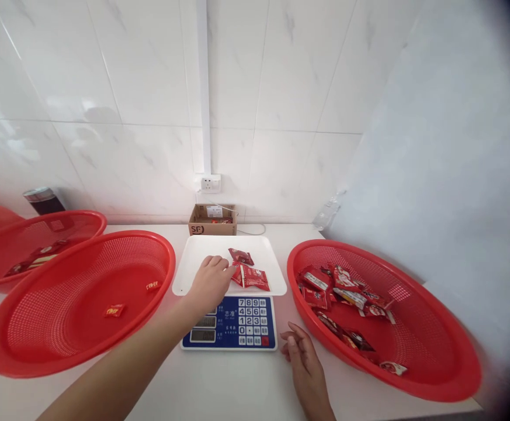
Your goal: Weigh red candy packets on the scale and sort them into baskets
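Note:
A weighing scale with a white tray (188,275) and a blue keypad panel (231,336) stands before me. Over the tray, my left hand (213,278) has its fingers curled palm-down, the fingertip nearest the packets touching a red snack packet (237,273); the undersides of the fingers are hidden. Against that packet lies another red packet (255,279), and a darker red one (240,256) is behind them. My right hand (302,359) rests loosely above the white table between the scale and the right basket, fingers slightly bent and apart, holding nothing.
The red basket (447,368) at right holds several wrapped snacks (351,295). Another red basket (31,362) at left contains two small packets (115,310); a further basket (92,217) sits behind it. A cardboard box (213,229), clear bottle (327,211) and dark flask (47,202) stand near the wall.

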The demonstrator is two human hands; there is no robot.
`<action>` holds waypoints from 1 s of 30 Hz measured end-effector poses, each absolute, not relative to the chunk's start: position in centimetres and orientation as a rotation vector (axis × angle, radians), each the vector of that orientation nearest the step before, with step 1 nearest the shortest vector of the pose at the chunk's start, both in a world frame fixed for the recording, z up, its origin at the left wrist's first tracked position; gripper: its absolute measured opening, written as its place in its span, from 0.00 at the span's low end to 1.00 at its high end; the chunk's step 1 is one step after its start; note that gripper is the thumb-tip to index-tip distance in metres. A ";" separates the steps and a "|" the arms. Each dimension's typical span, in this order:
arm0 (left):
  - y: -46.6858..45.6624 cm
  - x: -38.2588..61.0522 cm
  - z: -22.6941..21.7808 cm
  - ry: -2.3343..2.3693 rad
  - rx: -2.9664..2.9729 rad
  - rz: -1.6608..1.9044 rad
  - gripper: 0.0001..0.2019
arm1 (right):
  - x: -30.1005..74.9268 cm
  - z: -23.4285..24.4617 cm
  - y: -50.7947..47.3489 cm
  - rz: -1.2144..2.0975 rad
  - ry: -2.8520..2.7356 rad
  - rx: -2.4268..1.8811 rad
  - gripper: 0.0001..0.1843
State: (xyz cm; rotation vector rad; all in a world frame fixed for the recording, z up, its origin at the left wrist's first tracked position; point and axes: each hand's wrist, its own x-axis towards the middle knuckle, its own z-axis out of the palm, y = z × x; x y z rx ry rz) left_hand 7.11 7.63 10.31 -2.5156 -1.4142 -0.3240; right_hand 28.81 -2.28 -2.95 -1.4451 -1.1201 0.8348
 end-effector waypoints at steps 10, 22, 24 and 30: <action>5.9 -1.3 14.8 -1.862 -2.041 -0.650 0.08 | 29.1 -3.5 -2.1 0.873 -1.147 -1.439 0.26; -4.5 -2.6 3.2 -1.399 -2.200 -1.201 0.08 | 27.5 2.3 0.0 0.434 -1.587 -1.379 0.18; -5.0 -1.3 1.4 -1.489 -2.274 -1.292 0.08 | 26.8 5.1 2.3 0.359 -1.788 -1.356 0.19; -4.5 -0.9 -0.4 -1.824 -2.251 -1.535 0.07 | 25.0 9.3 7.2 0.496 -2.280 -1.398 0.23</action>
